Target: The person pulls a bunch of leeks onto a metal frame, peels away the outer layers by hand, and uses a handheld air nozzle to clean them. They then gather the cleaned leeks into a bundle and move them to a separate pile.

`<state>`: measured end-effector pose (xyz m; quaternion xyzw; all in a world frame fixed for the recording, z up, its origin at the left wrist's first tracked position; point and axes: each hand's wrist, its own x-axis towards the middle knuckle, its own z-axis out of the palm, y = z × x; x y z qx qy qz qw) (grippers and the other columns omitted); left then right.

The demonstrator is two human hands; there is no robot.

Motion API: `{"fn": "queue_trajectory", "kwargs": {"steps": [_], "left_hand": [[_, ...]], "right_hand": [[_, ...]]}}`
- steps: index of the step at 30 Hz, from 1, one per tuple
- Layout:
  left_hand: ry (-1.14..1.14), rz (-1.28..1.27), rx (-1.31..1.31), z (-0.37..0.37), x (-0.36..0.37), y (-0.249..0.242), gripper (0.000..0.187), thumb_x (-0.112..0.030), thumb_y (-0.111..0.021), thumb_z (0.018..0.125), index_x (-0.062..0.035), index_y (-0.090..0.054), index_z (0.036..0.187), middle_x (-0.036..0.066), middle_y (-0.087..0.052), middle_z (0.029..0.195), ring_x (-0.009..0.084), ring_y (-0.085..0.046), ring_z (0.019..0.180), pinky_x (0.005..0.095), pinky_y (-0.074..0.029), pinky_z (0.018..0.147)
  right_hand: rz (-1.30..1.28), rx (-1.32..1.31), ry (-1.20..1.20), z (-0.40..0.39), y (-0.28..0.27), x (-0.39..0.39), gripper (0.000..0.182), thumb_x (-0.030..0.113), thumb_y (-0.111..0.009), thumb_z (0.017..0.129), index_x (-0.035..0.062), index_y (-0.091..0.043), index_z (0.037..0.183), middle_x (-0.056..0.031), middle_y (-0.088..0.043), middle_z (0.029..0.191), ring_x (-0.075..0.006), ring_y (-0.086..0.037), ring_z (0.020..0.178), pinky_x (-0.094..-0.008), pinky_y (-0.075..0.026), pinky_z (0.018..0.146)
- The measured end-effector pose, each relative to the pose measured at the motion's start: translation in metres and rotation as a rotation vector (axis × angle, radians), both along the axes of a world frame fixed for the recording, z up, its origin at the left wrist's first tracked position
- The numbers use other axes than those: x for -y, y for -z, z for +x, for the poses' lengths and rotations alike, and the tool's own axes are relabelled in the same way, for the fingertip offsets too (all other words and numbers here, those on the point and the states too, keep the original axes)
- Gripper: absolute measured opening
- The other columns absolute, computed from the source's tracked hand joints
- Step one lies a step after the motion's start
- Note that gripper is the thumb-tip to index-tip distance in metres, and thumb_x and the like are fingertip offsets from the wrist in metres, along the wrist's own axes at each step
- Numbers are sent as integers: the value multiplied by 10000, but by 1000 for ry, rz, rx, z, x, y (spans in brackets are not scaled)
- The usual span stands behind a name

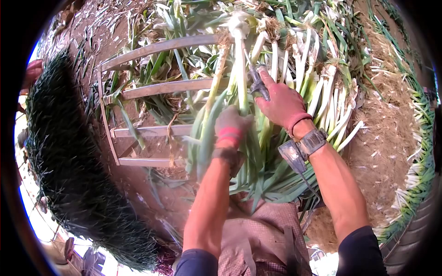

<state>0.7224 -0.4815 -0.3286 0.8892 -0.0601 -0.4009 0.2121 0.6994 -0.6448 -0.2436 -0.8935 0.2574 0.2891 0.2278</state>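
Note:
My left hand [234, 124], in a grey and pink glove, is closed around the stalk of a large green onion [240, 69]. Its white root end points away from me and is blurred, while the green leaves hang toward my lap. In my right hand [283, 99], gloved in pink, is a knife [258, 85] with a dark handle. Its thin blade lies right alongside the white stalk. More green onions [329, 99] are heaped beside and under my right hand, roots pointing away.
A metal rack [156, 87] with curved bars stands at the left. A dark green stack of onion tops [73, 152] rises beyond it, with another person's hand [33, 73] at its edge. Trimmings litter the soil. Another row of onions [421, 152] lines the far right.

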Motion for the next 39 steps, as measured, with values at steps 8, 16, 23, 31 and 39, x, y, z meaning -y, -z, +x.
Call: {"fn": "queue_trajectory", "kwargs": {"steps": [8, 16, 23, 31, 39], "left_hand": [[78, -22, -26, -30, 2, -1, 440, -406, -811, 777, -35, -709, 989, 189, -734, 963, 356, -717, 931, 450, -555, 843], [223, -88, -234, -139, 26, -37, 382, -419, -616, 928, -70, -706, 1055, 176, -727, 1046, 375, -737, 915, 480, -590, 789], [342, -73, -381, -140, -12, -4, 432, -520, -705, 843, -168, -750, 1089, 141, -751, 983, 318, -735, 954, 444, -594, 812], [-38, 70, 116, -50, -78, 30, 242, -280, -665, 897, -127, -774, 1050, 172, -729, 1072, 353, -704, 982, 433, -544, 886], [85, 20, 255, -6, -43, 38, 412, -405, -643, 934, -152, -685, 1257, 185, -701, 1131, 389, -672, 1046, 480, -524, 905]], "right_hand": [[-39, 20, -72, -38, -6, -7, 759, 352, -643, 889, 185, -376, 1579, -238, -700, 1030, -432, -702, 957, -528, -554, 890], [21, 11, -59, -100, -21, -4, 789, 379, -672, 862, 166, -390, 1567, -209, -691, 872, -425, -688, 846, -501, -552, 779], [122, -56, -124, -138, -9, -34, 822, 451, -664, 886, 182, -339, 1591, -170, -671, 845, -333, -709, 784, -458, -569, 727], [137, -166, -50, -126, 6, -78, 809, 414, -663, 889, 225, -330, 1602, -236, -681, 987, -434, -704, 863, -545, -560, 807], [93, -64, 58, -80, 22, -50, 800, 380, -664, 886, 191, -337, 1591, -225, -674, 901, -404, -708, 813, -510, -566, 768]]}}
